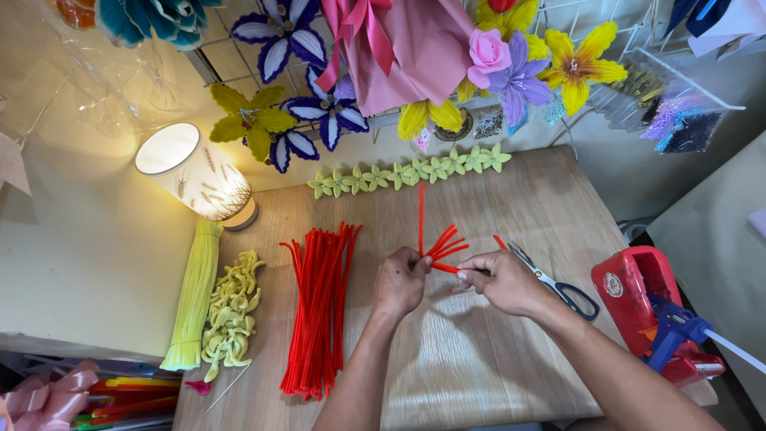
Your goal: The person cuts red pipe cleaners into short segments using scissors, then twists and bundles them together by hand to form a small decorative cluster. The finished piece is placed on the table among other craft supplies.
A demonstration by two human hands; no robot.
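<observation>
The left hand [401,281] is pinching a small bunch of red pipe cleaners [440,243] at its base, while the right hand [505,281] is gripping one strand at the lower side, fingers closed on it. The bunch is fanning out above the middle of the wooden table [479,367], one strand standing upright. The step looks like binding or bending the stems together; the next move probably calls for a steady pinch at the base. Scissors [554,283] are lying just right of the hands, a pile of red pipe cleaners [319,311] left, a lit lamp [195,174] far left.
</observation>
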